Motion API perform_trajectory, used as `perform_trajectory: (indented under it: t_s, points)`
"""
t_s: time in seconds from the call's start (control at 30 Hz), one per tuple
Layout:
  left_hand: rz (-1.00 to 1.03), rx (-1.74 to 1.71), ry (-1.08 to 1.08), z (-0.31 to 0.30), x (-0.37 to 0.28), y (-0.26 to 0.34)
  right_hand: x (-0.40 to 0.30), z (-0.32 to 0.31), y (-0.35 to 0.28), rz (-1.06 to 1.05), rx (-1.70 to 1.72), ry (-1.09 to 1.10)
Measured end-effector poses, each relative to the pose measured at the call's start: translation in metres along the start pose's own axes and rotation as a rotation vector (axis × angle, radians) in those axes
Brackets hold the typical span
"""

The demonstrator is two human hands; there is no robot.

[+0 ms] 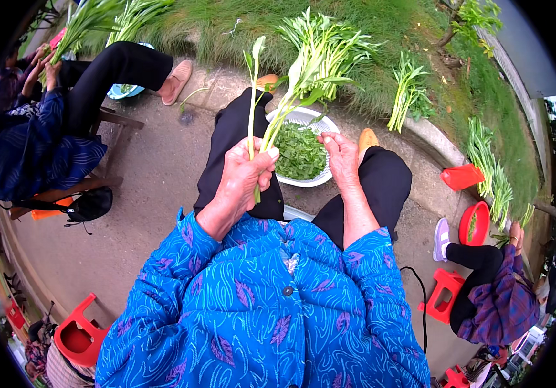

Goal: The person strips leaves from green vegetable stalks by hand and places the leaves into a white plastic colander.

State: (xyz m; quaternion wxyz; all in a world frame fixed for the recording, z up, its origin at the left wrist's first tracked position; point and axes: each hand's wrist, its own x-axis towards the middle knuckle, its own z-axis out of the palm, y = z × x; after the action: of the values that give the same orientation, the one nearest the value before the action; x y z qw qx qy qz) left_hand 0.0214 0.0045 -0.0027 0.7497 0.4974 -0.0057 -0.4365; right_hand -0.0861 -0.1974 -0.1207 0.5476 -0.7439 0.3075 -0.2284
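Observation:
My left hand (246, 177) is closed around a few long green leafy stalks (278, 114), held upright with their cut ends below the fist. To its right, my right hand (340, 157) is raised over the rim of a white plastic basket (309, 183), thumb and fingertips together; whether something small is pinched there I cannot tell. Torn green leaves (299, 150) fill the basket, which stands on the ground between my knees. Beyond it, a large bunch of the same leafy stalks (331, 53) lies on the grass edge.
A stone kerb (428, 138) borders the grass, with a smaller bunch of stalks (406, 94) on it. At left a seated person (40, 140) holds greens near a light blue basin (125, 91). At right another person (496, 291) sits near a red basin (474, 223) and a red stool (442, 296).

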Motion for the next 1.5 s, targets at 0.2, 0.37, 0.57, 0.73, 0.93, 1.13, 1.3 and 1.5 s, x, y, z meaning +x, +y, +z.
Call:
perform_trajectory:
  t_s: [0.2, 0.37, 0.57, 0.73, 0.93, 1.13, 1.3, 1.5]
  points:
    - [0.008, 0.009, -0.023, -0.002, -0.003, -0.002, -0.008, -0.001, -0.009, 0.010, -0.011, 0.027]
    - [-0.010, 0.045, 0.016, -0.001, -0.008, -0.002, -0.013, 0.008, -0.012, -0.142, -0.115, 0.069]
    - [0.025, 0.008, -0.030, -0.003, -0.008, -0.006, -0.014, 0.006, -0.009, 0.003, -0.001, 0.034]
    - [0.036, 0.026, -0.055, -0.005, -0.011, -0.005, -0.012, 0.006, -0.008, -0.028, 0.007, 0.077]
    - [0.018, 0.028, -0.081, -0.004, -0.010, -0.006, -0.010, 0.002, 0.003, -0.334, -0.294, 0.056]
    - [0.024, 0.017, -0.076, -0.005, -0.013, -0.003, -0.020, 0.006, -0.019, 0.005, -0.211, 0.014]
    - [0.037, 0.012, -0.081, -0.005, -0.017, -0.003, -0.022, 0.001, -0.018, -0.067, -0.264, 0.064]
    - [0.097, 0.017, -0.092, -0.010, -0.018, -0.007, -0.034, 0.005, -0.027, -0.141, -0.356, -0.046]
